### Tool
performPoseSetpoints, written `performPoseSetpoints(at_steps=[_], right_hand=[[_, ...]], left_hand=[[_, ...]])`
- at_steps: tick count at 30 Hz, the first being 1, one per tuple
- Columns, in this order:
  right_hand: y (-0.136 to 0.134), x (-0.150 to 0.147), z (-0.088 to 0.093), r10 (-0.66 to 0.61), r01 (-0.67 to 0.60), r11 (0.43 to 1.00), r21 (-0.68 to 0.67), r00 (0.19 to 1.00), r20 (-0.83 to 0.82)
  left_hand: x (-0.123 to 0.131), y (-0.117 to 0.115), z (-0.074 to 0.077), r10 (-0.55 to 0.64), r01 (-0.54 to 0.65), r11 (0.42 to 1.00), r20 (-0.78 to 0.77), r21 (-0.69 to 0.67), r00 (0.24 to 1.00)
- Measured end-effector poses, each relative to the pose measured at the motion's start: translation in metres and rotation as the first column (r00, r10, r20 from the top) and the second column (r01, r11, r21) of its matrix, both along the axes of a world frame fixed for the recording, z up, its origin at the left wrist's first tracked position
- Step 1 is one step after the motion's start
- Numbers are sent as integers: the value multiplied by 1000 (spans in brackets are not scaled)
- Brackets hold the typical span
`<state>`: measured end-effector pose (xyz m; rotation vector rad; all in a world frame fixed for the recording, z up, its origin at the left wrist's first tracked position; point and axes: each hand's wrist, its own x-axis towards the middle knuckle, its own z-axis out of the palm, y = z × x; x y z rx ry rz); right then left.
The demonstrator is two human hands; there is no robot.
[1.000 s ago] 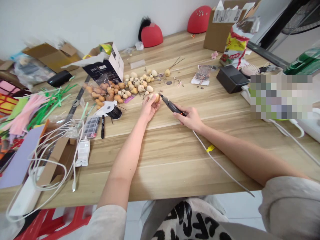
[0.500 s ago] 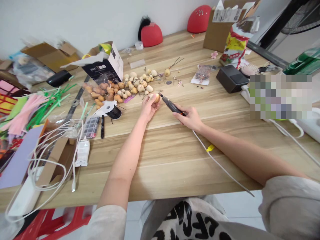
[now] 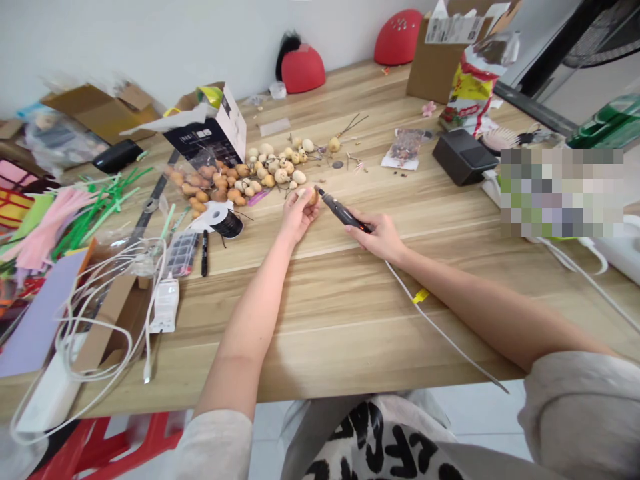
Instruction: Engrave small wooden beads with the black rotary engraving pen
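My left hand (image 3: 300,215) pinches a small tan gourd (image 3: 313,197) between thumb and fingers, and the fingers hide much of it. In my right hand (image 3: 383,235) is a slim black electric rotary engraving tool (image 3: 344,211), held like a pen, with a small red light showing near my fingers. Its thin tip reaches the gourd's upper edge and looks to touch it. A white power cord (image 3: 440,330) runs from the tool's rear across the wooden table (image 3: 340,347) toward the lower right.
Loose small gourds (image 3: 270,170) lie beyond my hands, next to a plastic bag of browner ones (image 3: 205,193). A black thread spool (image 3: 227,225), marker and parts box sit left. Wires, green and pink craft sticks, cartons and a black device surround the table.
The tool's tip has shifted slightly left, in against the gourd. My hands otherwise hold the same positions and the same grip.
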<state>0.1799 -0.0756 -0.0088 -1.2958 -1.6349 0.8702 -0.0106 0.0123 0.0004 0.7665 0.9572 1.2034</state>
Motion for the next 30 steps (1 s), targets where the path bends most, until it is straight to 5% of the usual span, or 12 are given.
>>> performPoseSetpoints(at_steps=[30], right_hand=[[1,1,0,-10,10,1000,11,1000,18]], left_hand=[[1,0,0,12,-12,1000,0,-27,1000]])
